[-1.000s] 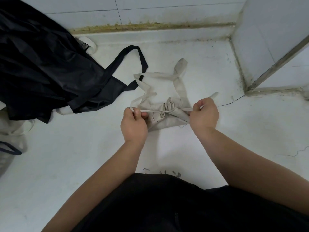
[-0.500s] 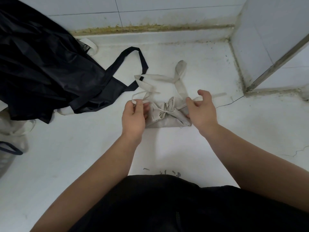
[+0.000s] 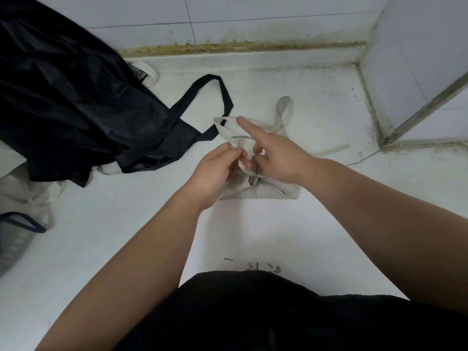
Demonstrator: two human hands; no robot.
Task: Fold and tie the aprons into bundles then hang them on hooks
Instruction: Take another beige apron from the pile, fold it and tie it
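The beige apron bundle (image 3: 263,195) is lying on the white tiled floor (image 3: 253,236) just ahead of the person, cinched at its middle, with its neck loop (image 3: 283,110) spreading toward the wall (image 3: 253,29). Open floor is stretching in front of the bundle and to its right, as far as the grimy corner post (image 3: 428,105). On the left the heaped black apron (image 3: 76,110) is crowding in, its strap loop (image 3: 220,89) ending just beside the beige neck loop. A grey basket (image 3: 12,247) is sitting at the left edge.

The left hand (image 3: 215,171) is pinching a beige tie (image 3: 241,164) between thumb and fingertips above the knot. The right hand (image 3: 281,158) is reaching across the bundle, index finger straight and the other fingers curled; whether it is gripping anything cannot be told.

A second ago both hands were pulling the ties taut to either side. Now they are meeting over the knot, and the right-side tie (image 3: 331,150) is lying slack on the floor.
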